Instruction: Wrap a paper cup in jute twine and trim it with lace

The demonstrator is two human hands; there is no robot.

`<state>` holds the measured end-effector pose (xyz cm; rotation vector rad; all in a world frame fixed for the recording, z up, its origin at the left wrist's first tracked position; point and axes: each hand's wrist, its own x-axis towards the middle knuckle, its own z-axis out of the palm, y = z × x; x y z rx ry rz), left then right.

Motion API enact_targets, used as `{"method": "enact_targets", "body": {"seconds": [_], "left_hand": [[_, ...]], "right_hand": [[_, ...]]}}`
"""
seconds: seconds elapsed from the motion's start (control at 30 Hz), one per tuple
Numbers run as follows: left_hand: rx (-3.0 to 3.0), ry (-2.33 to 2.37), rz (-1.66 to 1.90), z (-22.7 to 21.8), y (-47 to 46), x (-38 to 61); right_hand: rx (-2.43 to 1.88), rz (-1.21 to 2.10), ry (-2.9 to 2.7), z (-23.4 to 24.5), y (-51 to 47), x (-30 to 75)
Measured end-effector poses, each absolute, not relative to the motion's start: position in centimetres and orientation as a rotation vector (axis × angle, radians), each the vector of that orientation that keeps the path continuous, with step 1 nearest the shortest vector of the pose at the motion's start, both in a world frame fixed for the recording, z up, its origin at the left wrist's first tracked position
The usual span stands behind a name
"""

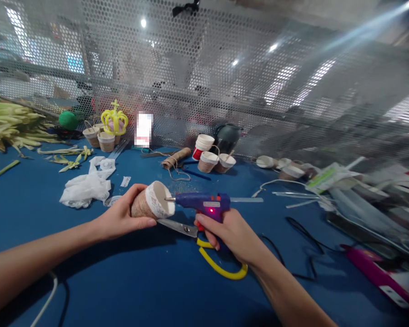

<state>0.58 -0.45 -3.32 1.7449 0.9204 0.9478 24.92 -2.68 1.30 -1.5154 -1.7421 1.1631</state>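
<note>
Two forearms (59, 245) angled inward over the worktop (132, 290), a twine-wrapped cup (141, 205) held tipped sideways in the curled fingers (146, 222) of the left hand (121, 220), a glue gun (201, 201) gripped level by the right hand (230, 229), its nozzle (171, 199) set at the cup's mouth, scissors (187, 230) lying beneath.

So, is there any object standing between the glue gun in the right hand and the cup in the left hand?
Nothing visible stands between them. The nozzle of the glue gun is at the open mouth of the cup; whether it touches, I cannot tell. The scissors appear lower in the view, not between them.
</note>
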Motion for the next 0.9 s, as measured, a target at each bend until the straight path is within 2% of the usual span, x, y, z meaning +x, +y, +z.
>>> {"method": "enact_targets", "body": {"seconds": [0.23, 0.7, 0.9], "left_hand": [[1.771, 0.908, 0.926, -3.2, -0.4, 0.6], [1.698, 0.967, 1.071, -3.3, -0.4, 0.8], [1.705, 0.966, 1.110, -3.1, -0.5, 0.9]], "right_hand": [[-1.518, 1.143, -1.745, 1.5, -2.6, 25.1], [-1.216, 1.680, -1.177, 0.1, -2.2, 24.8], [-1.157, 1.758, -1.085, -0.5, -2.4, 24.1]]}}
